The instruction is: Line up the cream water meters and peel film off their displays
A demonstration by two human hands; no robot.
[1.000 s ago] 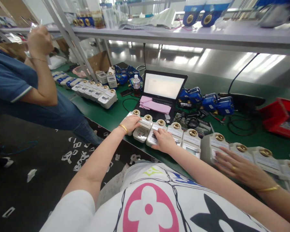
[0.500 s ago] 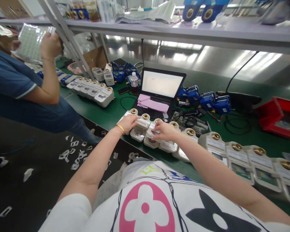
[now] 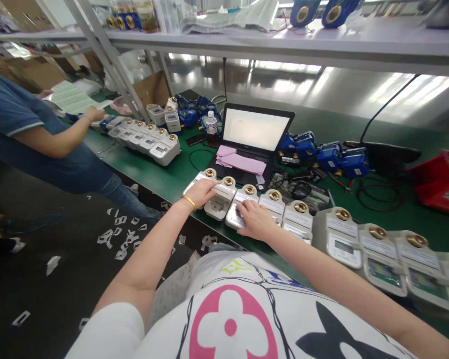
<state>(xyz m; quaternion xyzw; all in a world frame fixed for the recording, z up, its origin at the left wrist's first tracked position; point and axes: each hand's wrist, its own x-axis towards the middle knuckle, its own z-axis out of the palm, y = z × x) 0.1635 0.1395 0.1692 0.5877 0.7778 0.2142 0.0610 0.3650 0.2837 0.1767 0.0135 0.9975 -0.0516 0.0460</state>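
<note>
A row of white water meters with brass fittings runs along the bench's front edge. My left hand lies with fingers stretched out across the tops of the leftmost meter and the one beside it. That second meter has a round recess showing in its front. Over the third meter, my right hand is open, its fingers spread on the grey display panel and partly hiding it. Further right, one meter has a display panel, while another meter shows green circuitry.
Behind the row stands an open laptop with pink cloth on it. A bottle, blue meters and a red bin are further back. To the left, a co-worker holds a pale green sheet.
My right hand has gone from curled fingers at the third meter's raised front piece to lying spread on its flat panel. The co-worker has lowered the sheet. My left hand stays put.
</note>
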